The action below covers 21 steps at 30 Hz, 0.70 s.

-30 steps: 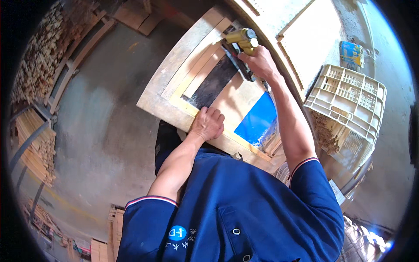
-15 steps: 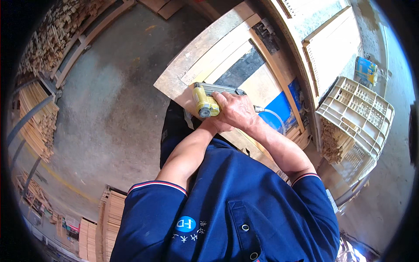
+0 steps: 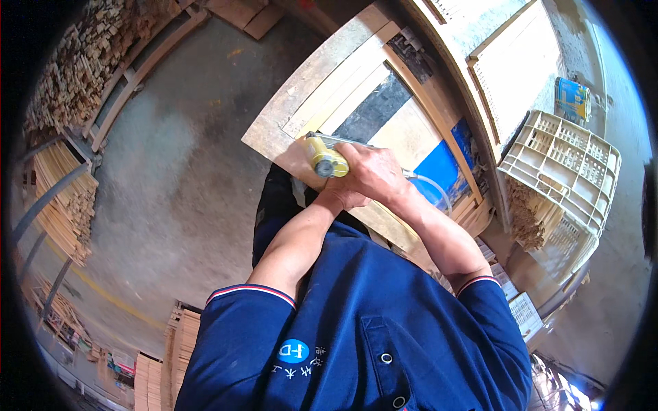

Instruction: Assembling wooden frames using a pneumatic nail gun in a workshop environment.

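The right hand [image 3: 370, 171] is wrapped tight around a yellow nail gun [image 3: 325, 156], pressed to the near corner of the wooden frame [image 3: 288, 116]. The left hand [image 3: 336, 200] sits beneath it, mostly hidden, its grip unreadable.

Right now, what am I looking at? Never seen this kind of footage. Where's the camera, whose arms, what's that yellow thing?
There is one view, from a fisheye camera worn on a person's head and looking down, so straight edges bend near the rim. The blue shirt and both forearms belong to the wearer. The right hand grips a yellow handheld tool, probably an air nailer, with a clear hose trailing from it. The left hand sits just under the right, mostly hidden. The tool is over the near corner of a wooden frame panel on a workbench. A beige plastic crate stands to the right, and stacked wood strips lie to the left.
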### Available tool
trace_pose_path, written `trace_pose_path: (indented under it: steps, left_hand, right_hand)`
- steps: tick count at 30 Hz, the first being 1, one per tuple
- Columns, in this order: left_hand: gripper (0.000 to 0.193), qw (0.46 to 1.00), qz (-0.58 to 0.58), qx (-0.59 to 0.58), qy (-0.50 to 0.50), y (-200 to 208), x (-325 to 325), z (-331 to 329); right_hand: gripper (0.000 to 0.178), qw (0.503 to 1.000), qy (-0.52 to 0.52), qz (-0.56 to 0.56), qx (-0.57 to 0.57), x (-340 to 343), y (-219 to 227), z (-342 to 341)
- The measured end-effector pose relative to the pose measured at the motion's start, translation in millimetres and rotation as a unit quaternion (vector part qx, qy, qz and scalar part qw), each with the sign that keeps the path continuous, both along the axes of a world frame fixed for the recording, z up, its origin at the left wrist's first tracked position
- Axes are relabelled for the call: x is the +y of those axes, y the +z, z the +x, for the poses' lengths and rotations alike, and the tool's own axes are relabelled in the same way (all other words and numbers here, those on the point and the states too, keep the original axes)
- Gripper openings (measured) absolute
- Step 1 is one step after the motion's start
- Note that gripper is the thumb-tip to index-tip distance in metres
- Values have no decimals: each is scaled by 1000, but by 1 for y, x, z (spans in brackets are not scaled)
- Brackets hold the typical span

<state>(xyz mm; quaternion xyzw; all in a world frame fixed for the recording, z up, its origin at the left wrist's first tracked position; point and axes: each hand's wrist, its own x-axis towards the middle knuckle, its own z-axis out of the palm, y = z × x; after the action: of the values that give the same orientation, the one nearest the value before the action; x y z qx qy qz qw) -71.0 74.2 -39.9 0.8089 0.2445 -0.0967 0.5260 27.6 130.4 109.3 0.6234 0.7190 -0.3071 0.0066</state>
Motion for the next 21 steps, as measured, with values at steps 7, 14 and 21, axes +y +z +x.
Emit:
trace_pose_path:
  steps: [7, 14, 21]
  left_hand:
    - [65, 985, 120, -110, 49, 59, 36, -3]
    - [72, 948, -91, -266, 149, 142, -9, 51]
    - [77, 946, 59, -318, -25, 165, -93, 114]
  right_hand:
    - [25, 914, -359, 53, 180, -58, 64, 37]
    - [31, 621, -642, 176, 413, -163, 82, 81]
    - [30, 366, -670, 335, 553, -302, 70, 99]
